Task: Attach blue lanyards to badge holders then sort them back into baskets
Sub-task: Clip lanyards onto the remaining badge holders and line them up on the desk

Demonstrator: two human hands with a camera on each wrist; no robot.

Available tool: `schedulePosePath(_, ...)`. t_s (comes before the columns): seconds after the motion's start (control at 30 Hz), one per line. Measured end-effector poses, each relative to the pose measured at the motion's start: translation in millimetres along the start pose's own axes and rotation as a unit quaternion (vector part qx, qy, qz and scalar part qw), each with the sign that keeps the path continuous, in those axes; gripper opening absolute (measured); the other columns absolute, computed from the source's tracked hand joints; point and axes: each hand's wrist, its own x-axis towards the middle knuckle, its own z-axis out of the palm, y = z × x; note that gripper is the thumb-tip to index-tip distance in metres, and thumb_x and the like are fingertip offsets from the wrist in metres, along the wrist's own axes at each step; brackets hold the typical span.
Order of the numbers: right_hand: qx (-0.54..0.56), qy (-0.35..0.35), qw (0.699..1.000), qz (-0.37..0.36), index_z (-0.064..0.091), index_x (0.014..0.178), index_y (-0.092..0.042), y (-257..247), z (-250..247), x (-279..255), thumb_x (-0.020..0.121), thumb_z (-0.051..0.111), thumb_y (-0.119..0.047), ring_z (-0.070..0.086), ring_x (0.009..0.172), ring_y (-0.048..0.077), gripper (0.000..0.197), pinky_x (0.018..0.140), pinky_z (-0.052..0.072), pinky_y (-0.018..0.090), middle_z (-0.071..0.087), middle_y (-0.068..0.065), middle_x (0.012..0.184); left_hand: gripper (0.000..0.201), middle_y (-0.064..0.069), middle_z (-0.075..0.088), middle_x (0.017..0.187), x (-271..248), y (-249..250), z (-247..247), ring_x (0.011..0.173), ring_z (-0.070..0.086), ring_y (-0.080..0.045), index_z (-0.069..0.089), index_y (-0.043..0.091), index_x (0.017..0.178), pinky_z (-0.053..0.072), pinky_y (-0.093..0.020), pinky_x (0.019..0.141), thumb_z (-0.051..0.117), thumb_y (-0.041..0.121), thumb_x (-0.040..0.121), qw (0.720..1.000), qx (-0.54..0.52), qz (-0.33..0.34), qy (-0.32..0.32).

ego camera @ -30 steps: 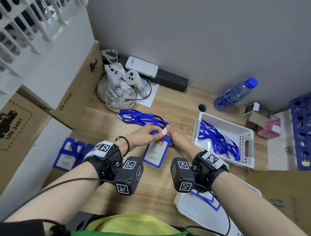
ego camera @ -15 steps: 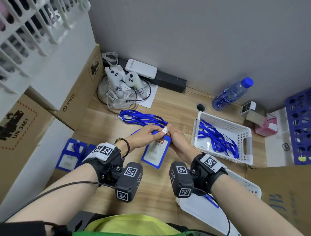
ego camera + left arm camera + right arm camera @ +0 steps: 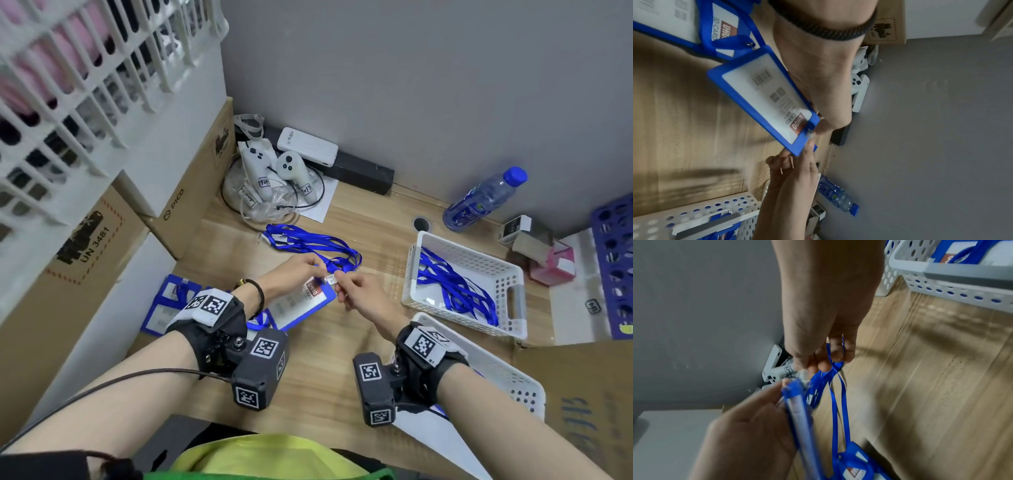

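Observation:
A blue badge holder [image 3: 297,305] with a white ID card is held above the wooden table; my left hand [image 3: 317,271] pinches its top edge. My right hand [image 3: 337,285] pinches the metal lanyard clip [image 3: 331,279] at the holder's top slot. In the left wrist view the badge holder [image 3: 764,97] tilts, with the clip [image 3: 809,133] at its upper corner. In the right wrist view the blue lanyard [image 3: 835,395] hangs over my right hand's fingers [image 3: 826,365], and the holder [image 3: 797,410] is seen edge-on. The lanyard's strap [image 3: 308,240] trails across the table behind my hands.
A white basket [image 3: 513,294] at right holds several loose blue lanyards. A second white basket [image 3: 507,380] sits under my right forearm. Badges with lanyards [image 3: 168,305] lie at left beside cardboard boxes [image 3: 191,192]. Controllers [image 3: 270,171], a water bottle [image 3: 483,200] and small boxes [image 3: 534,240] line the back.
The badge holder has swung from hanging toward me to slanting lower left under my left hand. Both hands stay together at its top edge.

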Motion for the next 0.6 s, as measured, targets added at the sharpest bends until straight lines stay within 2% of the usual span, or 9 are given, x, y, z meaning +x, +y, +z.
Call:
schedulePosePath(0.07,-0.090,-0.011,0.996,-0.004,0.054,0.058,-0.018,4,7,0,0.096,0.048,-0.029,0.047,0.048,0.013,0.040,0.055,0.041,0.023,0.056,0.001,0.056,0.024,0.001,0.052,0.070,-8,12,0,0.061,0.047,-0.005,0.053,0.013,0.072,0.038,-0.013,0.061,0.049,0.003,0.094,0.999,-0.023,0.033,0.006)
schedulePosePath(0.13,-0.098,-0.023,0.995,0.019,0.056,0.059,-0.017,10,13,-3,0.095,0.050,-0.029,0.048,0.047,0.015,0.039,0.055,0.042,0.025,0.058,0.002,0.057,0.024,0.004,0.052,0.066,-14,26,-2,0.060,0.045,-0.005,0.055,0.014,0.074,0.035,-0.009,0.054,0.048,0.009,0.096,0.997,-0.049,0.064,0.010)
schedulePosePath(0.23,-0.071,-0.042,0.995,0.054,0.059,0.064,-0.013,17,17,-6,0.096,0.049,-0.033,0.050,0.051,0.020,0.039,0.057,0.042,0.025,0.061,0.003,0.063,0.022,0.011,0.048,0.052,-19,36,-9,0.047,0.040,-0.004,0.056,0.018,0.074,0.033,-0.014,0.049,0.052,0.017,0.096,0.996,-0.061,0.067,0.000)
schedulePosePath(0.37,-0.019,-0.024,0.998,0.057,0.064,0.078,0.000,12,14,-3,0.096,0.051,-0.035,0.051,0.052,0.022,0.041,0.064,0.046,0.034,0.062,0.001,0.064,0.015,0.005,0.049,0.065,-16,11,-16,0.053,0.040,-0.005,0.059,0.016,0.081,0.032,-0.011,0.047,0.060,0.025,0.092,0.999,0.018,0.021,0.030)
schedulePosePath(0.43,0.016,-0.011,0.999,0.036,0.063,0.080,-0.003,0,13,-4,0.098,0.050,-0.031,0.049,0.049,0.019,0.035,0.062,0.045,0.033,0.059,0.002,0.065,0.023,-0.001,0.047,0.072,-14,-8,-14,0.055,0.040,-0.007,0.061,0.014,0.079,0.032,-0.013,0.049,0.063,0.034,0.090,0.998,0.058,-0.010,0.009)
schedulePosePath(0.47,0.027,-0.004,0.999,0.020,0.063,0.079,-0.006,-6,13,-6,0.098,0.049,-0.029,0.048,0.049,0.019,0.033,0.060,0.044,0.030,0.058,0.004,0.066,0.028,-0.001,0.048,0.075,-14,-15,-12,0.057,0.043,-0.005,0.065,0.009,0.080,0.034,-0.013,0.052,0.063,0.035,0.091,0.998,0.063,-0.011,-0.008)
schedulePosePath(0.53,0.038,0.009,0.999,-0.010,0.064,0.072,-0.017,-17,13,-8,0.098,0.049,-0.027,0.046,0.049,0.017,0.032,0.056,0.042,0.024,0.062,0.009,0.073,0.034,0.011,0.056,0.078,-14,-21,-5,0.062,0.051,0.010,0.069,-0.001,0.092,0.037,-0.004,0.059,0.060,0.031,0.094,0.998,0.056,-0.001,-0.023)
schedulePosePath(0.57,0.042,0.009,0.999,-0.023,0.063,0.066,-0.021,-21,14,-9,0.098,0.049,-0.025,0.045,0.049,0.015,0.035,0.054,0.041,0.022,0.067,0.007,0.079,0.032,0.018,0.058,0.078,-13,-21,-3,0.064,0.052,0.016,0.070,-0.003,0.096,0.036,-0.002,0.061,0.059,0.027,0.095,0.998,0.057,0.012,-0.025)
schedulePosePath(0.6,0.044,0.007,0.998,-0.032,0.062,0.064,-0.020,-24,14,-10,0.098,0.050,-0.021,0.045,0.050,0.012,0.036,0.053,0.040,0.022,0.070,-0.002,0.083,0.030,0.022,0.057,0.075,-12,-20,0,0.063,0.051,0.017,0.071,-0.003,0.097,0.036,-0.002,0.060,0.058,0.023,0.096,0.997,0.063,0.027,-0.028)
